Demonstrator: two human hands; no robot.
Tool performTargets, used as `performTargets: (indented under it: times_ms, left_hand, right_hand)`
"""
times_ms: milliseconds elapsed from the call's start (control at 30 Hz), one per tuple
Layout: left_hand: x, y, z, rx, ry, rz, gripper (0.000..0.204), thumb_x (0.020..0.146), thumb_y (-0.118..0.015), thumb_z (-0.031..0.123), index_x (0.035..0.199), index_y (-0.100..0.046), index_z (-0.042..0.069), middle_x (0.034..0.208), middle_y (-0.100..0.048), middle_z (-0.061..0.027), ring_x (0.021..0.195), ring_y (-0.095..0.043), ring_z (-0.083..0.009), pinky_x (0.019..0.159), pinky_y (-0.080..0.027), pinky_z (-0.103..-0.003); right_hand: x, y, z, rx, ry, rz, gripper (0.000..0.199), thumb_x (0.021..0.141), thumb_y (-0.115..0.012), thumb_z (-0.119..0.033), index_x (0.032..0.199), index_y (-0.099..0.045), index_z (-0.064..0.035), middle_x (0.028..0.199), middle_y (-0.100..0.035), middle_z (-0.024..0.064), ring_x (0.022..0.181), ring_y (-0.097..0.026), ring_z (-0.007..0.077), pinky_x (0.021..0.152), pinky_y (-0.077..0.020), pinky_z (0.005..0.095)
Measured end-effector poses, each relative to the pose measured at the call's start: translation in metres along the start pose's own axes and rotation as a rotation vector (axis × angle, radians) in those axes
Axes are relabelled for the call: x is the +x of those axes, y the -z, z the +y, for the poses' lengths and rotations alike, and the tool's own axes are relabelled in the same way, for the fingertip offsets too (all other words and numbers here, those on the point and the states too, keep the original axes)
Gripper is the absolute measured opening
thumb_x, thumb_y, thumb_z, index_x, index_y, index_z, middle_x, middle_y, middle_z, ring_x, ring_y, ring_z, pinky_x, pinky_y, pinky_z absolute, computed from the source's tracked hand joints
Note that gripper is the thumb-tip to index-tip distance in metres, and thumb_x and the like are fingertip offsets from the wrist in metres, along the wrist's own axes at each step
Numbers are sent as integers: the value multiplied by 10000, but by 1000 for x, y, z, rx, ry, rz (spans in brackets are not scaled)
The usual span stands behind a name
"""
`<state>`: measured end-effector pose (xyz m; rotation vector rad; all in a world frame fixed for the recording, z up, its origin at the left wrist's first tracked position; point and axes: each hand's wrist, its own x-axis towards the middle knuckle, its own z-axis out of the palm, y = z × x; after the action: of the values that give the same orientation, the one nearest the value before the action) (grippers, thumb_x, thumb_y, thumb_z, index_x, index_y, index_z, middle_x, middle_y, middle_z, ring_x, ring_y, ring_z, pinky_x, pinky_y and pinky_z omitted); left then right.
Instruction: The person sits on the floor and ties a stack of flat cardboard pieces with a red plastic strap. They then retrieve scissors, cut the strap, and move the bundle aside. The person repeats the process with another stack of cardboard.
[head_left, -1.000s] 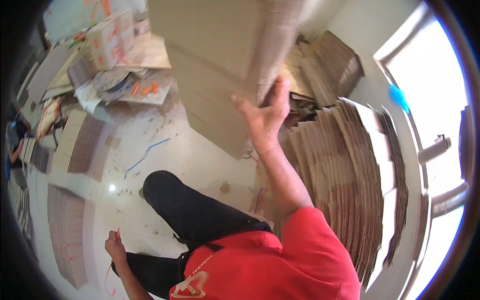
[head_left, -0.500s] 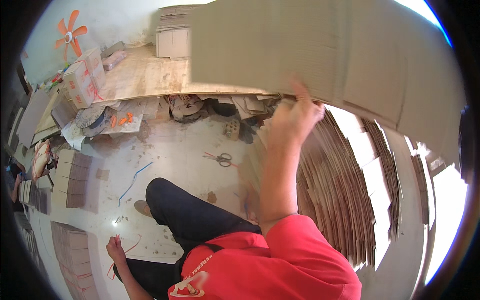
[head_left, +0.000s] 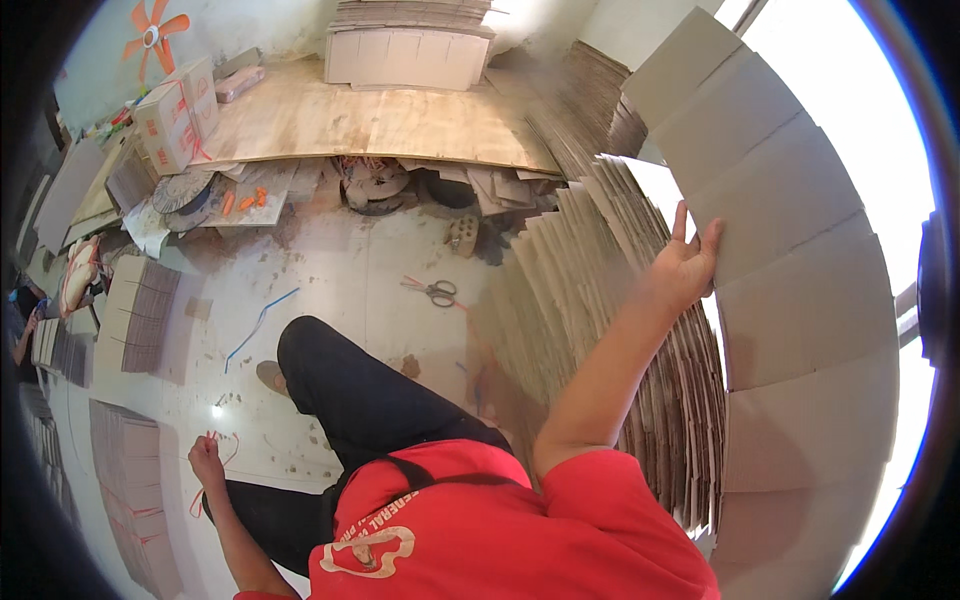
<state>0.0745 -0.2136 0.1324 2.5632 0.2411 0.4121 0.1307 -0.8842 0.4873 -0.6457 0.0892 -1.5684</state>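
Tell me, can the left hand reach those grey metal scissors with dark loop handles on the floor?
Probably not without moving: in this view the bent leg in black trousers is between the left hand and the scissors farther ahead.

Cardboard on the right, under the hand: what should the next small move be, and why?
Probably steady the cardboard with the right hand before letting go. That hand is at its left edge, while the left hand is far off on the other side and lends no support.
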Motion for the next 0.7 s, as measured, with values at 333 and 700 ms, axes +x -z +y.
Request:
performTargets:
  times_ms: [333, 700]
  left_hand:
    - [-15, 20, -2, 36, 62, 24, 175, 792, -570, 77, 685, -478, -27, 574, -494, -186, 512, -479, -323, 515, -372, -410]
    - [-22, 32, 11, 72, 73, 0, 131, 806, -566, 82, 750, -532, -31, 613, -529, -200, 564, -532, -341, 541, -402, -402]
  right_hand:
    - [37, 31, 22, 188, -328, 338, 484, 879, -545, -86, 1299, -328, 22, 1298, -335, 245, 1217, -367, 369, 903, -484, 551]
    - [40, 71, 33, -222, -415, 209, 509, 945, -423, -190, 1332, -199, 54, 1240, -387, 316, 1118, -478, 431, 866, -480, 594]
